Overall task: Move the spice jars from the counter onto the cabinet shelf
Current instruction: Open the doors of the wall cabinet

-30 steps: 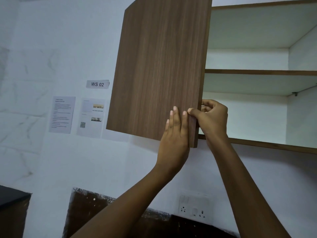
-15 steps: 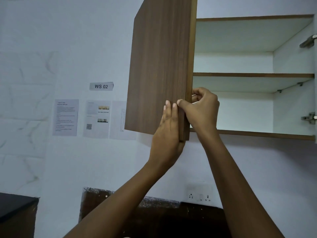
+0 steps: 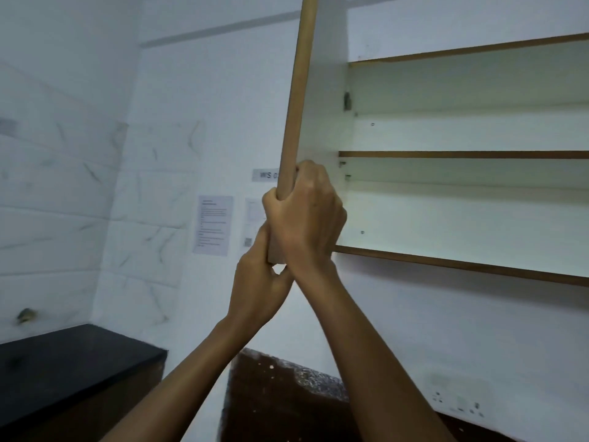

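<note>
Hands (image 3: 287,237) clasp cabinet door (image 3: 294,100) edge, left of bare cabinet shelf (image 3: 462,154)

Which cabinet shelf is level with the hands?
The bottom shelf: both hands grip the door edge just above it; the middle shelf sits higher.

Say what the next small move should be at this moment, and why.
Probably let go of the cabinet door and lower the hands toward the counter. The door now shows edge-on, swung wide, with both the right hand and the left hand wrapped around its lower corner. The shelves stand bare and open. No spice jars are in view.
</note>
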Available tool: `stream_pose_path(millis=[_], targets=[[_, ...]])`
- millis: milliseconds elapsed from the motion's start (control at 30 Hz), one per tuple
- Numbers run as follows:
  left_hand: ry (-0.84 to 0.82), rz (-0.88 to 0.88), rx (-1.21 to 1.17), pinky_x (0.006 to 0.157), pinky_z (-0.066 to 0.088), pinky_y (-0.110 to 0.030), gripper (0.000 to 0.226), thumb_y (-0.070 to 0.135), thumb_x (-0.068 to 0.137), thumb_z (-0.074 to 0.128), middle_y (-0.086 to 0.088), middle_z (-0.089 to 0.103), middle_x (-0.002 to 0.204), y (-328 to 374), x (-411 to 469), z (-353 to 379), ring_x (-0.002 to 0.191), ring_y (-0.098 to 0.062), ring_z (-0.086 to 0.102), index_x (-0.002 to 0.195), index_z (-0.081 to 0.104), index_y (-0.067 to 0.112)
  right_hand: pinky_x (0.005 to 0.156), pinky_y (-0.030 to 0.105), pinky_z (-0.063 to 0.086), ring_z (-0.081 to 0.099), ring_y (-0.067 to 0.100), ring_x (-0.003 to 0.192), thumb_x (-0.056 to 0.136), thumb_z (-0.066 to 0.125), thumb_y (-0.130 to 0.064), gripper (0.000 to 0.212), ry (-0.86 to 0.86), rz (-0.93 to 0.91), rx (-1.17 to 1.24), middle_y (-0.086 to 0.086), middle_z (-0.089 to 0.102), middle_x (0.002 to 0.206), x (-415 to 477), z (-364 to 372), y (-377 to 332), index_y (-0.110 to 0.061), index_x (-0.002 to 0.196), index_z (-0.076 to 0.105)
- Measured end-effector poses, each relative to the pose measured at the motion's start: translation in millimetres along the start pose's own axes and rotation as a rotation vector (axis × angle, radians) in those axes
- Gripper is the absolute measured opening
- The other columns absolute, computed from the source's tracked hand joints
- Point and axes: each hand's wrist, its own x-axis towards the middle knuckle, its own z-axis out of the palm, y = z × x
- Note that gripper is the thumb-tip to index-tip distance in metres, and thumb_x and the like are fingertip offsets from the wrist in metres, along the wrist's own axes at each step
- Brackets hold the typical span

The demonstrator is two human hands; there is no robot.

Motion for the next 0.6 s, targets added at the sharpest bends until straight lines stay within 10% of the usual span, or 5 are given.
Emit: stream_pose_path(millis=[300,600], targets=[[0.093,-0.144,0.006,0.062,0.045,-0.010,0.012,-0.001,0.086,0.060,0.007,0.062,0.075,-33.1,18.6,-66.8,0.067,0.001,0.055,0.094,0.060,0.008,0.049,0.015,-0.002,0.027,0.013,0.054,0.052,0.072,-0.007,0.026,-0.035,-0.051,-0.096,0.001,0.050,0.069,-24.4,75.3,-52.0,-0.013,0.065,0.050],[0.081,-0.102,0.046,0.060,0.045,-0.009,0.017,-0.004,0.088,0.055,0.010,0.061,0.076,-43.2,22.7,-76.1,0.068,0.004,0.058,0.094,0.059,0.011,0.045,0.018,0.018,0.028,0.012,0.059,0.060,0.078,-0.020,0.025,-0.020,-0.063,-0.138,0.000,0.053,0.074,-30.4,91.2,-49.8,-0.013,0.074,0.059]])
